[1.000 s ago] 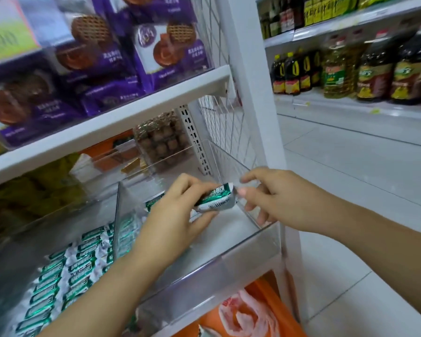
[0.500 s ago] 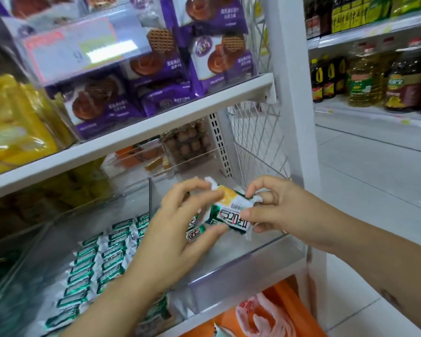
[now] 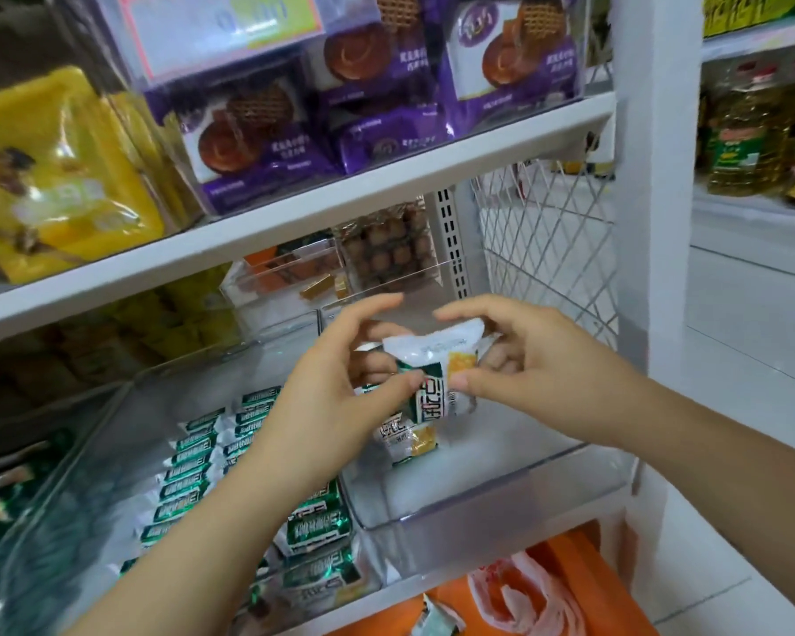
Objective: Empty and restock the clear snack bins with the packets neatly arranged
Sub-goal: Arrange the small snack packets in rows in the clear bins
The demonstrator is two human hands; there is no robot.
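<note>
Nearest you, below the shelf, sits an orange bag (image 3: 565, 585) with loose plastic in it. Above it, the right-hand clear bin (image 3: 492, 502) is almost bare: one packet (image 3: 407, 440) lies on its floor. Your left hand (image 3: 340, 401) and right hand (image 3: 524, 374) both pinch a second packet (image 3: 437, 374) just above that one, over the bin. A second ago you held it edge-on and flat; now it is turned upright, printed face toward you, so you seem to be orienting it to match before laying it down. Restocking of this bin has barely begun. The left bin (image 3: 111, 429) beside it already holds tidy rows of green packets (image 3: 193, 470). Watch the divider wall between the bins and the shelf (image 3: 294, 222) overhead, which limit your wrist room. Farther back, purple biscuit packs (image 3: 386, 94) and, across the aisle, oil bottles (image 3: 744, 130).
</note>
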